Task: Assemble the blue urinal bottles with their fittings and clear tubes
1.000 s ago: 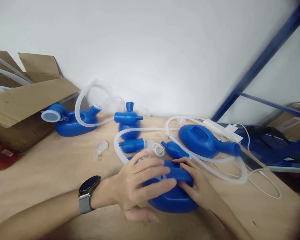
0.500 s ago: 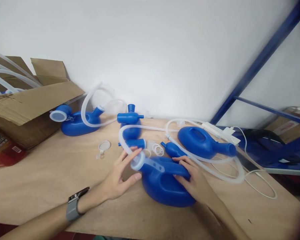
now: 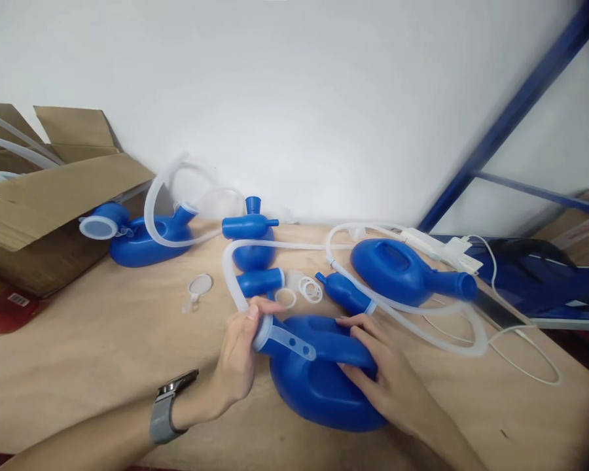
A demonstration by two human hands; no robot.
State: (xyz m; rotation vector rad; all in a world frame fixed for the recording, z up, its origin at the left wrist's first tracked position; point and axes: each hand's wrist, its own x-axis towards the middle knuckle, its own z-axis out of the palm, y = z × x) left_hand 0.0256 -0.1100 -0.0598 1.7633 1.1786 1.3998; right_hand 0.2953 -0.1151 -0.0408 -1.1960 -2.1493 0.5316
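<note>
No readable text or labels anywhere.

A wooden tabletop (image 3: 103,353) stands against a white wall. At its back left, an open cardboard box (image 3: 44,209) lies beside a red packet (image 3: 4,307). Next to the box rests a blue jug (image 3: 142,239) with a clear hose (image 3: 150,203) arching from its neck. In the middle, a blue T-fitting (image 3: 249,226) stands upright, with a short blue cylinder (image 3: 260,282) and white rings (image 3: 310,288) in front of it. A small round lid (image 3: 199,286) lies apart to the left. On the right lie a second blue jug (image 3: 397,269), a white adapter (image 3: 451,252) and its thin white cable (image 3: 530,366). A blue shelf frame (image 3: 520,104) slants behind them.
</note>
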